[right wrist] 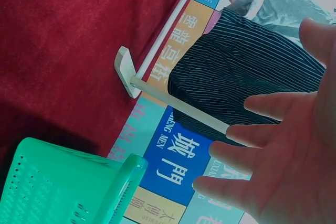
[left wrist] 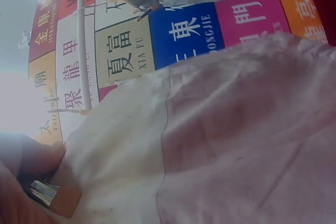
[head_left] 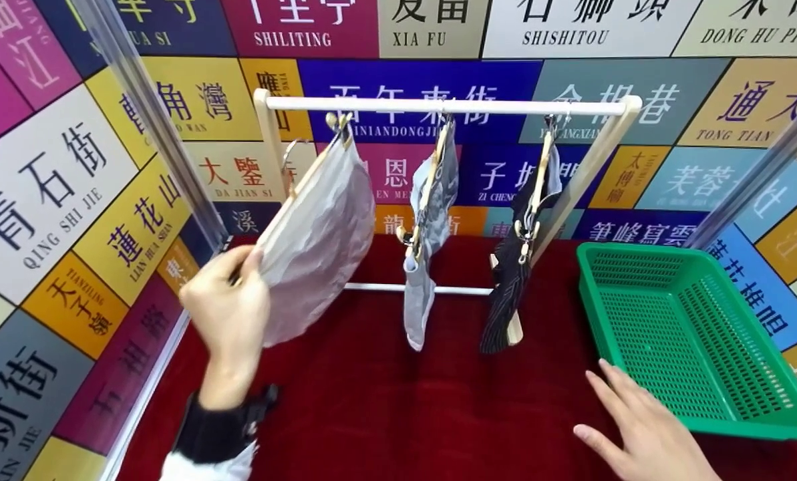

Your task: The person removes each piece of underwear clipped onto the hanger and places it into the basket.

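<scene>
My left hand (head_left: 231, 307) grips the near end of a wooden clip hanger (head_left: 298, 187) carrying a pale pinkish-grey garment (head_left: 331, 234). The hanger's metal hook (head_left: 290, 155) shows by the rack's left post, below the rail in the head view. Close up in the left wrist view, a metal-and-wood clip (left wrist: 55, 195) sits beside my fingers, with the cloth spread across the frame. My right hand (head_left: 645, 427), fingers spread and holding nothing, hovers beside the green basket (head_left: 588, 294). A dark pinstriped garment (right wrist: 236, 72) is behind its fingers in the right wrist view.
A white-railed rack (head_left: 505, 107) stands on the dark red cloth (head_left: 385, 414). From its rail hang a light grey-blue garment (head_left: 421, 294) and the pinstriped one on clip hangers. Lettered panels (head_left: 411, 33) rise behind, with clear upright posts (head_left: 164, 127) at both sides.
</scene>
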`<state>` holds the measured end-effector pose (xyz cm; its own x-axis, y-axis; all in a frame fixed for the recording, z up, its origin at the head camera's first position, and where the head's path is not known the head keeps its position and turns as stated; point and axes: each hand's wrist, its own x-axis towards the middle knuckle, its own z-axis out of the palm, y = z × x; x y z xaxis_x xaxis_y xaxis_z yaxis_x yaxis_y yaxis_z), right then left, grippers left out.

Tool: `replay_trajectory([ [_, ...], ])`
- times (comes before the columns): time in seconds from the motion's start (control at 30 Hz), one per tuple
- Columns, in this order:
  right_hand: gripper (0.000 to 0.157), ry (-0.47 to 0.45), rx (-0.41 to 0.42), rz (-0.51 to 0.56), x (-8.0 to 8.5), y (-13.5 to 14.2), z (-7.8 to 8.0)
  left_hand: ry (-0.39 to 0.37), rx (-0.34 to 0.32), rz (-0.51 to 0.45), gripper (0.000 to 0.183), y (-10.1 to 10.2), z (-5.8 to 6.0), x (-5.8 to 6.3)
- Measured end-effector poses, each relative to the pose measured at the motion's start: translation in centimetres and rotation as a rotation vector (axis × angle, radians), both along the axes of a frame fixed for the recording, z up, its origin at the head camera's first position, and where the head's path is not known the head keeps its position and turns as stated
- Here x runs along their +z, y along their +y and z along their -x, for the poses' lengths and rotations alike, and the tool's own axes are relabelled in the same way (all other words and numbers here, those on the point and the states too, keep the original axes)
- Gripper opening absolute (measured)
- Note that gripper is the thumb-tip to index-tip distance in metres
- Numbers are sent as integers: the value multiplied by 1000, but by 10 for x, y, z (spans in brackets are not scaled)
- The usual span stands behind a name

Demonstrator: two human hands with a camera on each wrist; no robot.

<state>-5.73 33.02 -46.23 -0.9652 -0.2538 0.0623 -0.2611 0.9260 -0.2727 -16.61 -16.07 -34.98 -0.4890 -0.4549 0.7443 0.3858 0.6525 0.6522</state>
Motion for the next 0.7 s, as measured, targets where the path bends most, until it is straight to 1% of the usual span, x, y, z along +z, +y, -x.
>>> replay_trajectory([
  [0.1,77,9,-2,4,0,-1,-1,-8,-21,10,10,-8,-10,-6],
  [0.2,77,16,-1,6,-1,-1,-1,-25,-41,91,8,-18,-21,-14],
  [0.33,77,16,3,7,-3,-1,-1,-13,-69,160,10,-29,-35,-26],
  [0.47,77,15,5,4,-2,-2,0,19,-113,160,15,-42,-48,-36],
  [0.57,78,8,5,5,-2,-1,0,45,-152,178,18,-53,-53,-41],
  [0.7,77,22,8,14,-3,-1,-1,70,-200,208,20,-66,-57,-48],
])
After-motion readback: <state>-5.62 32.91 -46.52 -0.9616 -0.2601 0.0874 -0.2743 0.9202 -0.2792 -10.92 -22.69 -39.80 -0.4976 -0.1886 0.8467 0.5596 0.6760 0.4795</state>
